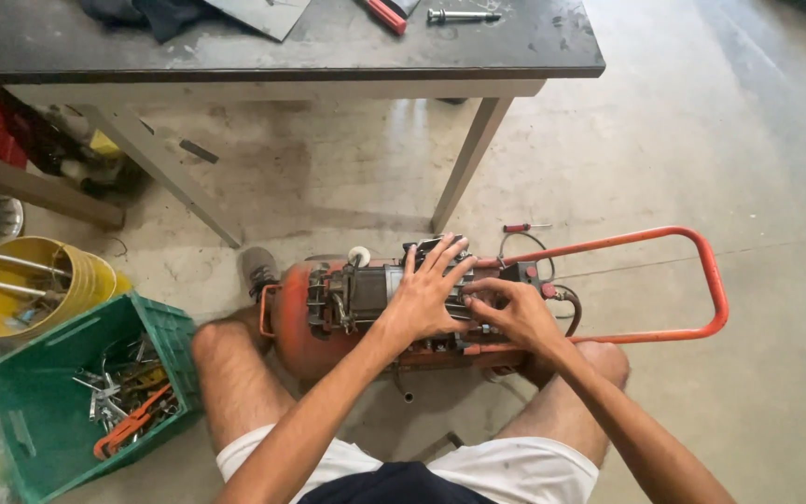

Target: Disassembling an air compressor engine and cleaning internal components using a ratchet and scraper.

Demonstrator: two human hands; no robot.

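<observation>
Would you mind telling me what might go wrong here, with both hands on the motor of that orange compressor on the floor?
The left hand lies flat on the exposed motor while the right hand works its fingers in beside it; they might get pinched or nicked among the metal parts. The orange compressor, a round tank lying between the knees, might roll. A small screwdriver on the floor behind could be kicked away.

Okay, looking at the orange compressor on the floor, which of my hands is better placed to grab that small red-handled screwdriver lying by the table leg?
Probably the right hand: it rests nearer the handle end of the compressor, closer to the screwdriver. The left hand lies spread flat over the motor.
</observation>
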